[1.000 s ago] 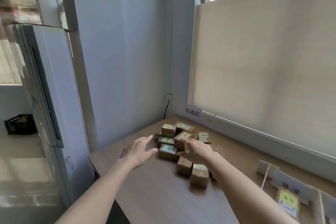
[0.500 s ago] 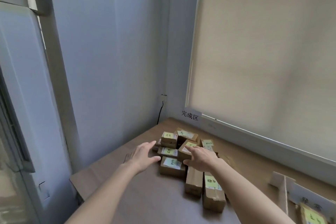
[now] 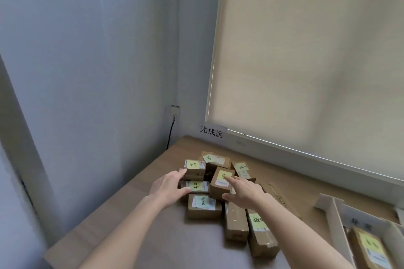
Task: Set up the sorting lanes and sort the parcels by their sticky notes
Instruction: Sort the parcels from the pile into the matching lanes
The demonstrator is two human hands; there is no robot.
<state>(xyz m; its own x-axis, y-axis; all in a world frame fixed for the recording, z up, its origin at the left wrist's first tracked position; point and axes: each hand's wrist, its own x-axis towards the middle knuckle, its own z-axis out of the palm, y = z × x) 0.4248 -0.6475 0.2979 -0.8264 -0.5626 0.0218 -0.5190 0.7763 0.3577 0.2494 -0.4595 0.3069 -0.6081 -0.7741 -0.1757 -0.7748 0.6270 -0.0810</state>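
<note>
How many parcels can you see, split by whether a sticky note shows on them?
Parcels showing a sticky note: 8
Parcels showing no note: 2
Total: 10, though more may lie hidden under the pile.

Wooden table [image 3: 135, 220] fills the lower frame, far edge vs wall + window sill. Cluster of small cardboard parcels [image 3: 204, 206] w/ yellow-green sticky notes sits approx. mid-table, some stacked. At 5 o'clock of the cluster, two longer parcels [image 3: 236, 221] lie side by side, touching. At 3 o'clock, white cardboard lane dividers [image 3: 333, 216] stand upright; one noted parcel [image 3: 369, 247] lies in a lane. Flat cardboard sheet [image 3: 278, 199] lies btwn cluster & dividers.
</note>
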